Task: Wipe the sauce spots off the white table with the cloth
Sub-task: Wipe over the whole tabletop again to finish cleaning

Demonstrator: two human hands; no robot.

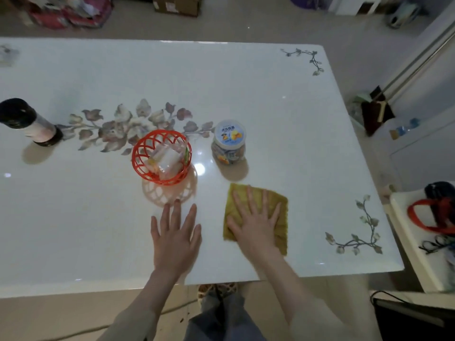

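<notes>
A person stands at the near edge of a glossy white rectangular table [270, 107] printed with a muted flower spray across its middle and vine motifs at its corners. The person's right hand [256, 225] lies flat, fingers straight and spread, pressing down on a square mustard-yellow cloth [282, 232]; the hand grasps nothing and only its palm and fingers bear on the fabric. The cloth lies spread out on the tabletop near the front edge, right of centre, with its corners showing around the hand. The left hand [176, 239] is likewise released, fingers straight and slightly fanned, over the bare tabletop just to the left of the cloth and apart from it; whether it touches the surface cannot be told. Beyond the left hand sits a round orange-red plastic lattice basket [147, 146] holding a few pale wrapped packets, casting a patterned shadow toward the fingertips. Beyond the cloth, near its far corner but not touching it, stands a clear plastic jar with a white-and-blue printed lid [229, 143]. Well apart, at the table's left side, stands an upright pale cylindrical bottle with a black cap [27, 121]. Beside the table on the right is a white side surface [403, 217] carrying dark and red items too blurred to identify.
</notes>
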